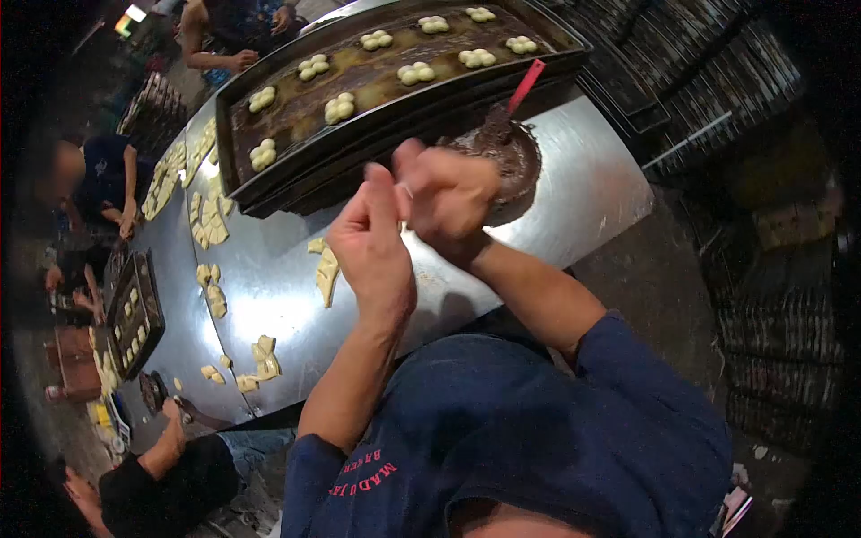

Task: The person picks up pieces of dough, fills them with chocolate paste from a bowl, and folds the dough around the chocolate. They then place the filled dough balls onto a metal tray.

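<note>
My left hand is closed, its thumb and fingers pinched together above the steel table. Right beside it, my right hand is curled and blurred by motion. Their fingertips meet around something hidden between them. Behind my right hand lies a round mass of dark brown paste, with a red-handled spatula standing in it. Beyond the hands, a large dark baking tray bears several clusters of small pale dough balls. Cut dough pieces lie left of my left hand.
More cut dough is scattered over the table's left side. A smaller tray with dough stands at far left. Several co-workers work along the left and far sides, one in a dark shirt nearby. Racks of stacked trays stand at right.
</note>
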The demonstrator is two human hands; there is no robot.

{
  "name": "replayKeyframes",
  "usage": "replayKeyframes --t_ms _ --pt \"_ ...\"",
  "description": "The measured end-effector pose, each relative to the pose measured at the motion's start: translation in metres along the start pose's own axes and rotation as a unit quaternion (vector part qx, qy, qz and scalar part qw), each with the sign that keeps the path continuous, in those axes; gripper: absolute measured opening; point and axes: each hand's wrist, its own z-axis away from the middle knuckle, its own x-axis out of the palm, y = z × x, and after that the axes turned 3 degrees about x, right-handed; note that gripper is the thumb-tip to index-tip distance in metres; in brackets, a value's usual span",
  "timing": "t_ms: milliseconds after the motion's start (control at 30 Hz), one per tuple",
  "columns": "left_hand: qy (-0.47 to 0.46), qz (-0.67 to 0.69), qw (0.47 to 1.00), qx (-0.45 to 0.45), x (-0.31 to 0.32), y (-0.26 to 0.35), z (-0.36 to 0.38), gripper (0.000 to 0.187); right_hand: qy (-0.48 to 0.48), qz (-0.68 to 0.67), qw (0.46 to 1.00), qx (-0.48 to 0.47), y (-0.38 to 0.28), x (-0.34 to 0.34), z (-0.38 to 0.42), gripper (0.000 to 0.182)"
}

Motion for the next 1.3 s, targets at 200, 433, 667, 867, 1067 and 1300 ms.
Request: replayKeyframes --t_ms 200,433,667,867,1067,1300 --pt "0.107 0.023 0.923 -0.368 -0.025 -0.082 -0.007 0.06 -0.099 -0.019 0.942 0.321 0.014 -0.036 0.066 0.039" --pt "0.043 0.11 0.898 -0.425 -0.038 -0.181 -0.037 0.072 -0.257 0.303 0.882 0.255 0.142 -0.101 0.033 0.02" --pt "0.07 0.128 0.892 -0.427 -0.027 -0.2 -0.048 0.071 -0.285 0.289 0.839 0.363 0.182 -0.086 0.029 0.022" --pt "-0.082 0.108 0.912 -0.388 -0.024 -0.092 -0.054 0.064 -0.227 -0.309 0.693 0.611 0.107 -0.084 0.001 0.022" --pt "0.061 0.146 0.931 -0.33 -0.032 -0.048 -0.04 0.032 -0.177 0.286 0.942 -0.01 0.074 -0.048 -0.001 0.009" --pt "0.105 0.073 0.982 -0.14 -0.026 -0.011 -0.028 0.021 -0.178 0.193 0.965 0.002 0.012 -0.023 -0.004 0.023"
